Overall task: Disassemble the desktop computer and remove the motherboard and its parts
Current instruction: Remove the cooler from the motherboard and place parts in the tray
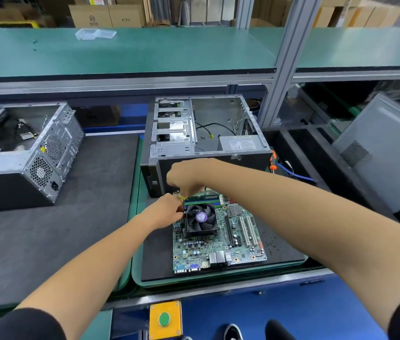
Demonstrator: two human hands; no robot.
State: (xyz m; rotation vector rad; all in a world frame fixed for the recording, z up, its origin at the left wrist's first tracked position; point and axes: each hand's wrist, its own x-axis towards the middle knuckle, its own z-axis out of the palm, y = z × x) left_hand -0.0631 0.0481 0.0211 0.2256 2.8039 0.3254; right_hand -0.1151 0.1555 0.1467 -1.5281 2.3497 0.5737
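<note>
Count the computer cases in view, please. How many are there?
3. An open case stands behind the motherboard, another case lies far left, a third at the right edge. More may be hidden.

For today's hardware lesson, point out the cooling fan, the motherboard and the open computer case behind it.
cooling fan (200, 217): head view, on the purple hub label.
motherboard (218, 251): head view, on the bare green board below the fan.
open computer case (215, 114): head view, on the inner metal floor panel.
</note>
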